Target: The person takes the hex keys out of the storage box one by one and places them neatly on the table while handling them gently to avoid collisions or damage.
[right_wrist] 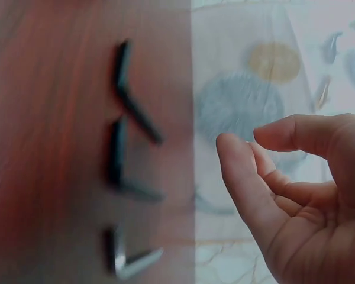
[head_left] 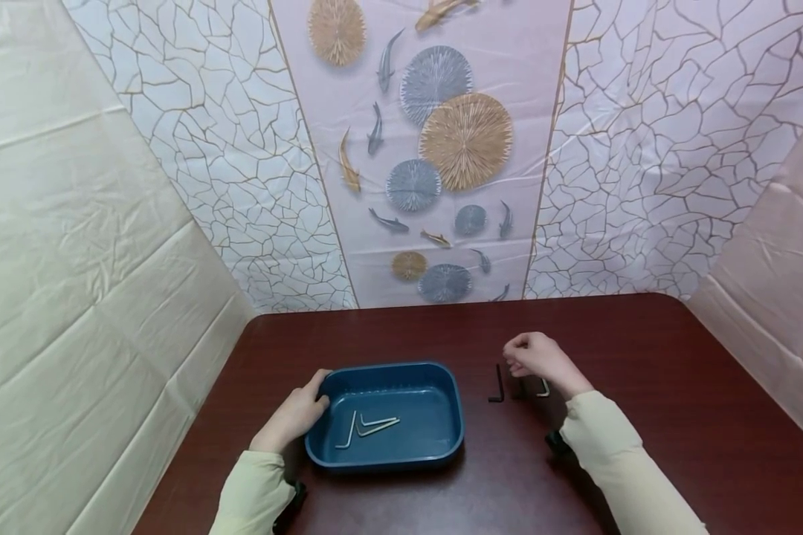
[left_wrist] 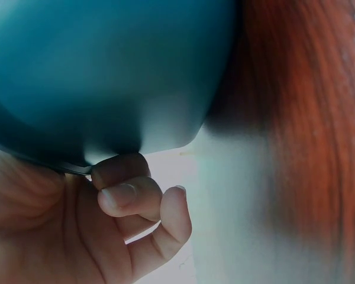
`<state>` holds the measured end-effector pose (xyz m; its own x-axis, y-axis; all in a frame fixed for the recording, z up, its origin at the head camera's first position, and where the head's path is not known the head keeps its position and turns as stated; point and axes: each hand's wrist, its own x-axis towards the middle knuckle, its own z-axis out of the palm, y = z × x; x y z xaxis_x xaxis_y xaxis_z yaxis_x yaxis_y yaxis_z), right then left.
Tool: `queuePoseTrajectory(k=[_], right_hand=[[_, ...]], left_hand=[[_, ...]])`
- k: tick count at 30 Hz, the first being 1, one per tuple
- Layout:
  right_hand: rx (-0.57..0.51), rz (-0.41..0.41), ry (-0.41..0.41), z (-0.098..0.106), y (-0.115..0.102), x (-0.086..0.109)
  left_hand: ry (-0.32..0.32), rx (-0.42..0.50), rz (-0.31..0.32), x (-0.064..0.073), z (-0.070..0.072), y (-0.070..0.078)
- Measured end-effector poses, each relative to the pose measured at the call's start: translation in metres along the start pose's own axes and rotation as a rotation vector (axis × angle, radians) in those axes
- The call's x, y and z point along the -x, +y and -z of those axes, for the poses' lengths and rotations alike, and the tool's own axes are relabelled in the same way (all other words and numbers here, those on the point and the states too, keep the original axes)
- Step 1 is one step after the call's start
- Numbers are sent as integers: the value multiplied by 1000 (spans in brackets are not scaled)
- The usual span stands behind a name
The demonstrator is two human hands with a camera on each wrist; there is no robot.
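My left hand [head_left: 296, 413] grips the left rim of a blue tray [head_left: 395, 467], thumb over the edge and fingers against the outer wall; its fingers [left_wrist: 130, 198] look curled in the left wrist view. Inside the tray lie three silver hex keys [head_left: 377, 427]. Over to the right, my right hand [head_left: 540, 358] hovers above the table, thumb and index tips slightly apart with nothing between them. Below it a black hex key [head_left: 499, 384], a second black hex key [right_wrist: 117, 157] and a silver hex key [right_wrist: 123, 266] lie in a row, partly hidden by the hand in the head view.
Everything stands on a dark red wooden table [head_left: 401, 334]. A patterned cloth wall [head_left: 408, 223] rises behind its far edge, and pale cloth panels [head_left: 194, 357] flank it on both sides.
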<state>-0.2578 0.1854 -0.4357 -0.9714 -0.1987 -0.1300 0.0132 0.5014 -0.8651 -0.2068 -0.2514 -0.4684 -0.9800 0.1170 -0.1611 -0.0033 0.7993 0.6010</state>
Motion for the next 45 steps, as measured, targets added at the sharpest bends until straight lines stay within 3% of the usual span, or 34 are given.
queuePoseTrajectory(k=[9, 27, 36, 45], right_hand=[[-4, 58, -37, -31, -43, -22], [-60, 155, -193, -97, -110, -37], [-29, 208, -250, -120, -128, -41], [27, 250, -341, -143, -128, -44]], left_hand=[[4, -5, -1, -1, -1, -1], [0, -2, -10, -4, -1, -4], [14, -15, -22, -5, 0, -4], [20, -16, -22, -3, 1, -2]])
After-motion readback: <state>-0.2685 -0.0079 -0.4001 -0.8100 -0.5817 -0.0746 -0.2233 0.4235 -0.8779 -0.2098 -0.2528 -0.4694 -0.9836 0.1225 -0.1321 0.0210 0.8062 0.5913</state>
